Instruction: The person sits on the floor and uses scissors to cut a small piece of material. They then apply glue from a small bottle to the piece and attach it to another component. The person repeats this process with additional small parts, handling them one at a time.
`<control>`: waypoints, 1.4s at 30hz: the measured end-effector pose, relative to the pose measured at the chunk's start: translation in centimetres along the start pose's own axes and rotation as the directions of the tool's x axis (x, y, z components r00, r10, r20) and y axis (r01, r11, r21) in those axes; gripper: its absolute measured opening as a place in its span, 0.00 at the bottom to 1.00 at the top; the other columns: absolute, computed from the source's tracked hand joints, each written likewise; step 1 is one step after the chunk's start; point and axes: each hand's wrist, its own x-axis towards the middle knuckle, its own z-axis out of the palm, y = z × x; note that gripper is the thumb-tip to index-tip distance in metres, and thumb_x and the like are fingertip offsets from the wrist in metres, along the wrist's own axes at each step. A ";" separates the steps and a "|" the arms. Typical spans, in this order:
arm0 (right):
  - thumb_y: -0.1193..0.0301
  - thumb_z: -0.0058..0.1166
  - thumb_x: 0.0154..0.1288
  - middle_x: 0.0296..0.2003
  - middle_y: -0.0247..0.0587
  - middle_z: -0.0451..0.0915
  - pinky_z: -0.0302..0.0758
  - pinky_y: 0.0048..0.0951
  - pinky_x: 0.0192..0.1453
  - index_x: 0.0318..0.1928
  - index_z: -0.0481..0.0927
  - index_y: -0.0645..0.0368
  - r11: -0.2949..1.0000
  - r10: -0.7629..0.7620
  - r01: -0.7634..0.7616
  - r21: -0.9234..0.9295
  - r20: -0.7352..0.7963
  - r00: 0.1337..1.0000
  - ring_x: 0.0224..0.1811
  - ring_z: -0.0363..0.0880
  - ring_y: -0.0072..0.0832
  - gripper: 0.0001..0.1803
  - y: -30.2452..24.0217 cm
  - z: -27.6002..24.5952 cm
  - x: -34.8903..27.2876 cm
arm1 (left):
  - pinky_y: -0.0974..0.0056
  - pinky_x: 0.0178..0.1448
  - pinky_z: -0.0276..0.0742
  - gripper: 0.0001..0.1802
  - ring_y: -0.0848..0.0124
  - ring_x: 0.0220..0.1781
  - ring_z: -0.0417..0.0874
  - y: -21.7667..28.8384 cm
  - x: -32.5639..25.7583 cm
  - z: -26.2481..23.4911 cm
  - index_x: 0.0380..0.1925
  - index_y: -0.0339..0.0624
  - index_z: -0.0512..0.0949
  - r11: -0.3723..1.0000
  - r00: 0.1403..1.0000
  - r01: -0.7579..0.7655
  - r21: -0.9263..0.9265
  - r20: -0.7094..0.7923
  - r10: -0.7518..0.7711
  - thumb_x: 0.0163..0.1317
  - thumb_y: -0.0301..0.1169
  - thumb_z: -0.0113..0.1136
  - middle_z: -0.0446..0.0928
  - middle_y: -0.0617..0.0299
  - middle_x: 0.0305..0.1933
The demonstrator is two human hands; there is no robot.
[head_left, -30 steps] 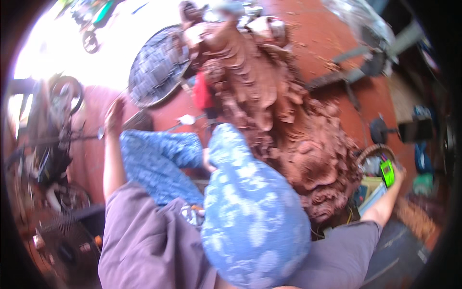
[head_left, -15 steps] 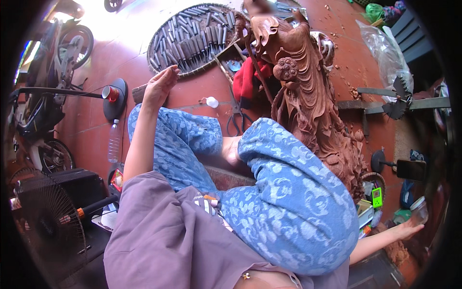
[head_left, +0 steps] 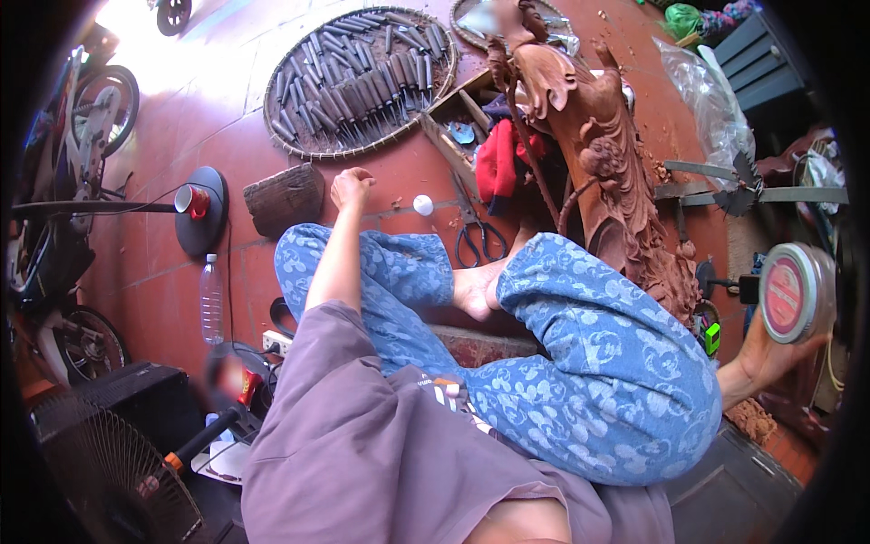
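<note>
Holding a jar (head_left: 797,295) over the floor's right edge

The jar is gripped in the right hand (head_left: 761,358), which is set against its near side; its round lid is turned up toward the camera, and a reddish label is seen on it. The fingers of that hand are partly hidden by the jar. Just beside the jar, a phone (head_left: 749,289) is partly covered, and a green device (head_left: 712,339) is seen near the knee.

The left hand (head_left: 352,188) is raised above the other knee, its fingers loosely curled; whether anything is pinched in them cannot be told.

Between the hands, the legs (head_left: 598,335) are bent and spread. Scissors (head_left: 468,204) are laid on the floor (head_left: 172,263) near the foot (head_left: 473,292), with a white ball (head_left: 422,205) to their left. A red cloth (head_left: 497,163) is placed beside the carving (head_left: 625,195).

Farther out, a round tray (head_left: 269,118) is filled with tools (head_left: 362,86) nearly to its rim. A wood block (head_left: 284,199) is set below its lower left edge. Toward the floor's left edge, a mug (head_left: 191,201), a bottle (head_left: 211,299) and a fan (head_left: 109,471) are seen.
</note>
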 end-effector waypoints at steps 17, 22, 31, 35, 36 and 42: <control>0.56 0.54 0.62 0.49 0.39 0.75 0.76 0.32 0.56 0.51 0.70 0.57 0.480 0.867 -0.767 0.426 -0.096 0.489 0.51 0.76 0.30 0.24 37.9 10.8 7.5 | 0.60 0.44 0.78 0.10 0.64 0.36 0.84 -1.3 0.3 0.8 0.24 0.50 0.85 0.968 0.965 0.172 -0.184 0.229 -0.128 0.38 0.33 0.75 0.83 0.58 0.31; 0.52 0.45 0.67 0.56 0.43 0.70 0.72 0.38 0.60 0.58 0.66 0.58 0.340 0.890 -0.756 0.560 0.068 0.451 0.58 0.70 0.34 0.27 39.6 10.4 7.3 | 0.59 0.43 0.77 0.11 0.62 0.35 0.83 -0.5 -1.0 0.2 0.21 0.46 0.83 0.965 0.976 0.158 -0.211 0.185 -0.119 0.34 0.31 0.76 0.82 0.58 0.31; 0.51 0.30 0.70 0.56 0.48 0.69 0.74 0.39 0.58 0.57 0.67 0.59 0.281 0.933 -0.818 0.502 0.056 0.354 0.56 0.72 0.37 0.28 43.2 5.9 3.3 | 0.61 0.44 0.76 0.30 0.63 0.40 0.81 0.7 -0.6 -3.7 0.32 0.41 0.73 0.964 0.972 0.170 -0.204 0.193 -0.131 0.28 0.36 0.80 0.80 0.55 0.36; 0.50 0.31 0.70 0.55 0.48 0.70 0.77 0.39 0.54 0.57 0.68 0.58 0.202 0.950 -0.836 0.510 0.107 0.294 0.55 0.73 0.36 0.28 43.5 4.8 2.0 | 0.71 0.41 0.78 0.18 0.76 0.33 0.81 1.4 -3.5 -5.9 0.43 0.37 0.79 0.828 0.984 0.071 -0.556 0.176 0.034 0.49 0.25 0.66 0.82 0.60 0.35; 0.49 0.30 0.70 0.54 0.47 0.71 0.78 0.38 0.52 0.58 0.66 0.57 0.223 0.962 -0.845 0.486 0.029 0.270 0.55 0.73 0.35 0.29 43.5 5.4 1.9 | 0.71 0.43 0.77 0.19 0.76 0.36 0.81 1.6 -3.8 -6.1 0.46 0.37 0.78 0.842 0.973 0.105 -0.530 0.231 0.024 0.51 0.23 0.63 0.82 0.59 0.38; 0.46 0.28 0.70 0.53 0.47 0.71 0.79 0.40 0.50 0.59 0.65 0.57 0.202 0.977 -0.894 0.399 -0.021 0.212 0.54 0.74 0.35 0.31 45.2 4.7 0.2 | 0.66 0.66 0.61 0.27 0.69 0.65 0.66 1.2 -3.9 -4.8 0.59 0.41 0.69 0.698 0.943 0.135 -0.703 0.307 0.127 0.58 0.16 0.47 0.70 0.54 0.60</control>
